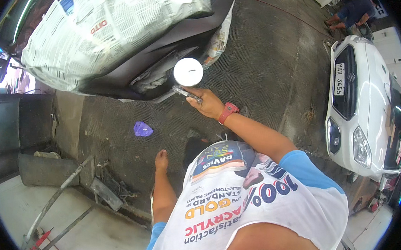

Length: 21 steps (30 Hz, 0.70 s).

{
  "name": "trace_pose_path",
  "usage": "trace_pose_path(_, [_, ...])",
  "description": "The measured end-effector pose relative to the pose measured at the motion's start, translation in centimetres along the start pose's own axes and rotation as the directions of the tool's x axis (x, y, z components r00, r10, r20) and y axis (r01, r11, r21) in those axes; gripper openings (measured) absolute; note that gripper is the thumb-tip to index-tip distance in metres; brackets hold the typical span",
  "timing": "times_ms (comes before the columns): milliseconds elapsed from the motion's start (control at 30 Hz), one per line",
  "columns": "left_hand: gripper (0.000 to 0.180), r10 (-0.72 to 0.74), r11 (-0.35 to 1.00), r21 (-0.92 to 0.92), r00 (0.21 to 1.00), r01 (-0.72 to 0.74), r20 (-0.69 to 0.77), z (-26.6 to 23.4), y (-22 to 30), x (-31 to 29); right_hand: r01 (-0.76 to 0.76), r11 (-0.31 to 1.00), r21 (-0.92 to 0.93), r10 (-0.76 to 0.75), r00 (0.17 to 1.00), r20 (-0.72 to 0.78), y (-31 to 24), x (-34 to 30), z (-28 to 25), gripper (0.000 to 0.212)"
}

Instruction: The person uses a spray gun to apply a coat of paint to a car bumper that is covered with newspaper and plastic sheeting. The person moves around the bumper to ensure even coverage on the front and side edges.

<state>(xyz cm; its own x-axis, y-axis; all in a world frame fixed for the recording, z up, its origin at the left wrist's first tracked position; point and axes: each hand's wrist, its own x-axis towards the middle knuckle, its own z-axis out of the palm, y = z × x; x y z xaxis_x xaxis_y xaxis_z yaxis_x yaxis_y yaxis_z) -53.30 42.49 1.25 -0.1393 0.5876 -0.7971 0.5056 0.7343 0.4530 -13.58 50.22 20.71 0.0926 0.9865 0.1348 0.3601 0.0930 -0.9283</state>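
My right hand [207, 104] is wrapped round the handle of a spray gun [186, 93], which has a round white cup [188, 72] on top. The gun is held close to a dark grey car body panel [167, 50], in front of a recess in it; whether it touches cannot be told. Newspaper sheets [106, 36] cover the upper part of that car. Low at my left side hangs my left hand [161, 160], seen from above, with its fingers mostly hidden and nothing visible in it.
Crumpled purple plastic or cloth [142, 129] lies on the dark floor [261, 60]. To the right stands a white car [363, 95]; beyond it, another person [356, 9] sits or crouches. Metal pipes [60, 207] and a curved grey panel [48, 169] are at the left.
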Motion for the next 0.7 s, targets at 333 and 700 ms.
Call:
trace_pose_path(333, [0.056, -0.153, 0.982, 0.111, 0.988, 0.150, 0.012, 14.4, -4.6, -4.7, -0.150, 0.983, 0.109, 0.175, 0.947, -0.270, 6.2, 3.0, -23.1, 0.046])
trace_pose_path(700, [0.051, 0.035, 0.961, 0.270, 0.991, -0.069, 0.128, 31.1, 5.4, -12.4, -0.265, 0.930, 0.256, 0.268, 0.963, 0.022, 5.2, 14.6, -36.5, 0.060])
